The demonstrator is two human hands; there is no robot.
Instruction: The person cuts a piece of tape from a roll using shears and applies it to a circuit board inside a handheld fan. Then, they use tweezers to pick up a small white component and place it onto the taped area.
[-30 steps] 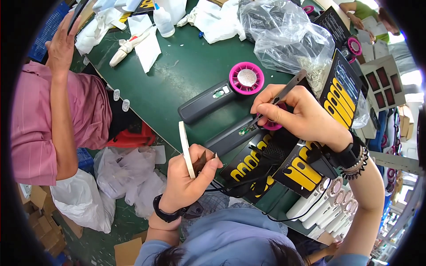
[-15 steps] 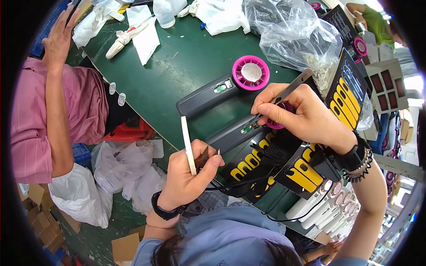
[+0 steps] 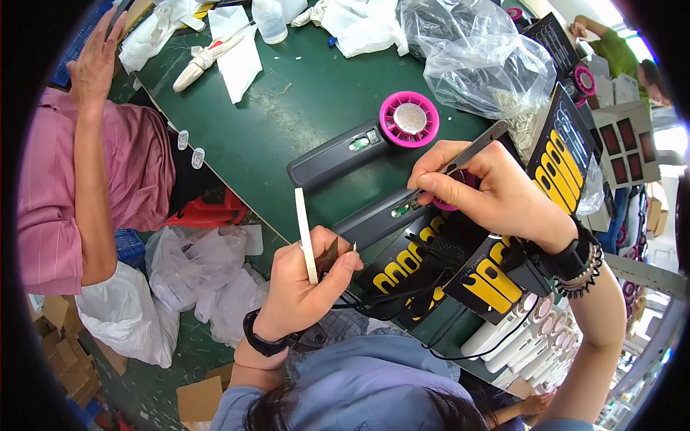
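My right hand [image 3: 496,194] pinches dark grey tweezers [image 3: 474,149], their tips at the small green board in a slot of the nearer dark grey device handle [image 3: 374,219]. That device's pink head is mostly hidden behind the hand. Left of it, my left hand [image 3: 302,284] is closed on a narrow cream strip [image 3: 303,226] that sticks up between the fingers; a small brown piece also shows in its grip. Farther back lies a matching device [image 3: 334,156] with a pink ring head [image 3: 409,119] and its own open slot. Neither hand touches it.
Black-and-yellow boxes [image 3: 485,280] and a black cable lie by my right forearm. Clear plastic bags [image 3: 489,72] are piled at the back right. White devices [image 3: 532,334] stand in rows at lower right. At the left a person in a pink shirt [image 3: 93,187] sits beside the table.
The whole view has shifted slightly. Both hands keep their grips, and the tweezers stay at the slot. At the far right, the person in green has changed posture.
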